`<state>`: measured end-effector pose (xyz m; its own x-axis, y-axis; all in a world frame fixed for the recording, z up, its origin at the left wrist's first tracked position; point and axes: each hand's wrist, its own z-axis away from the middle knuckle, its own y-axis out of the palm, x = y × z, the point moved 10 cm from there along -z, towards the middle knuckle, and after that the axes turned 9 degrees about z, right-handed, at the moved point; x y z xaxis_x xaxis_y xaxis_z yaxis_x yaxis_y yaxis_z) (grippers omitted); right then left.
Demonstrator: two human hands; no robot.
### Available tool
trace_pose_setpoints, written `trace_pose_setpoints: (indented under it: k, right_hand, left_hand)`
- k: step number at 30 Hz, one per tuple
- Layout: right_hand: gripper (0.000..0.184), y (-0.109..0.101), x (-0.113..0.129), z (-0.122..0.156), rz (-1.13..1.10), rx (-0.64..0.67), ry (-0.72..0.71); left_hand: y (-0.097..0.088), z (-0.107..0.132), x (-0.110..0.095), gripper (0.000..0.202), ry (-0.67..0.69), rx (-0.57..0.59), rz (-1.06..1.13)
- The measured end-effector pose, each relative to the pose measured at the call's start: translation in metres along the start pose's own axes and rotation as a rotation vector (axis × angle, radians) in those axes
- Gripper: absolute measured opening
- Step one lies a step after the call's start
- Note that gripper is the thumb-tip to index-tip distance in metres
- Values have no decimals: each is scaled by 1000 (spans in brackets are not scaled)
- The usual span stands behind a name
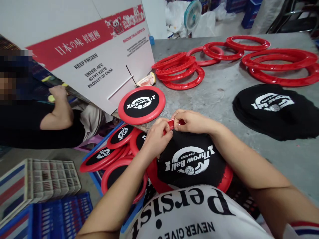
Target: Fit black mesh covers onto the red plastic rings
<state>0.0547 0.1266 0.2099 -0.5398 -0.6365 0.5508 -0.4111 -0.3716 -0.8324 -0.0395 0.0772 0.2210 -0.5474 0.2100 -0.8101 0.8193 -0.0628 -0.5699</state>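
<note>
Against my body leans a round Throw Ball disc (171, 146), black printed fabric on a red plastic rim. My left hand (158, 136) pinches the rim's far edge, fingers closed. Right beside it, my right hand (191, 121) is closed on the same edge, where fabric and red plastic meet. A short piece of red rim shows between the hands; the fingertips partly hide the fabric edge there. Ahead and to the left, a similar disc (142, 102) lies on the grey table (214, 96). Printed black fabric covers (274, 114) lie piled at the right.
Red rings overlap on the table in a left stack (178, 71) and a right stack (279, 61). A white carton (99, 59) stands at the left. Several discs (122, 136) fill a blue crate below the table edge. Another person (58, 113) sits beyond the carton.
</note>
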Motion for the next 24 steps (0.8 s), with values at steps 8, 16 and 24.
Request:
trace_pose_setpoints:
  k: [8, 16, 24]
  right_hand:
    - [6, 2, 3, 1, -23, -12, -12]
    - [6, 2, 4, 0, 37, -16, 32]
    - [7, 3, 1, 1, 68, -12, 49]
  left_hand:
    - [-4, 2, 5, 22, -38, -41, -5]
    - [-4, 0, 7, 24, -43, -44, 16]
    - [-2, -2, 12, 23, -69, -25, 18]
